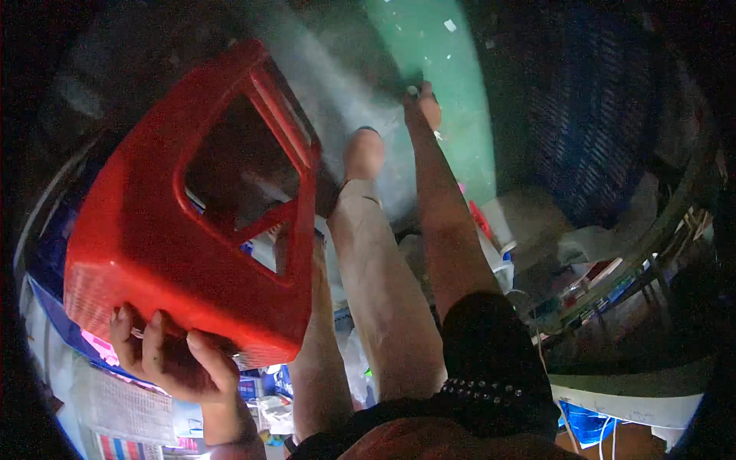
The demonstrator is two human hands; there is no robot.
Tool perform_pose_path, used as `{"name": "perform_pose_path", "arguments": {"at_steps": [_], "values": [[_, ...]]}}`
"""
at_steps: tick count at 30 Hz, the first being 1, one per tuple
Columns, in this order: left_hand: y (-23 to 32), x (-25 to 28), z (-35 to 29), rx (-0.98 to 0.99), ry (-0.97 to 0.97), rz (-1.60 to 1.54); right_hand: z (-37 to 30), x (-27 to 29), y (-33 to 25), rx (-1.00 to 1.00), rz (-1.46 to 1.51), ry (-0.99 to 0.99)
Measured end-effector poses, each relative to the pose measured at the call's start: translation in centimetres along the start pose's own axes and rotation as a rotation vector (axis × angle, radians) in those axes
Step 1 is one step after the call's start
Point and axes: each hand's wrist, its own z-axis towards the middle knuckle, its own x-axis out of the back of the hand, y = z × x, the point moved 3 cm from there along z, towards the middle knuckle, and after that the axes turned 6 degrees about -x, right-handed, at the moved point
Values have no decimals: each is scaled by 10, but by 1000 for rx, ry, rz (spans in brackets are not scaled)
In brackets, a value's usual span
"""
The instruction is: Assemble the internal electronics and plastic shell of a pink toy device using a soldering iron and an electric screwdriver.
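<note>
A large red plastic stool [192, 261] is tilted on the left side of the head view, with a wide opening in its side. My left hand [176, 356] grips the ribbed lower edge of the stool, with its fingers spread along the red plastic. On the far side, my right arm stretches out over a green surface [460, 77]. The fingers of my right hand [424, 110] are curled, and a small pale spot shows at their tips. What they hold, if anything, I cannot make out. Between my arms are my bare legs.
A dark blue slatted crate [590, 123] stands at the right. White scraps [450, 25] are scattered on the green surface. Mixed clutter lies at the lower left, near a white perforated panel [126, 406]. A blue bag [586, 422] is at the lower right.
</note>
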Motion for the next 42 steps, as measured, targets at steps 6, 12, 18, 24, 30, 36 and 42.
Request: {"name": "perform_pose_path", "arguments": {"at_steps": [6, 12, 18, 24, 30, 36, 42], "values": [[0, -2, 5, -37, -24, 17, -8, 18, 5, 115, 378, -191], [1, -7, 10, -39, 49, 19, -12, 153, -100, -115, 1025, -344], [9, -3, 15, -60, 93, 4, 172, 231, -247, 571, 110, 754], [7, -4, 7, -44, 102, 19, 197, 239, -295, 543, 11, 300], [9, -6, 13, -106, 132, 84, -9, 259, -231, 403, 531, 311], [9, -11, 19, -211, 175, 197, -294, 281, -92, 86, 565, 29], [4, -20, 16, -262, 219, 308, -437, 317, 30, -183, 500, 48]]}}
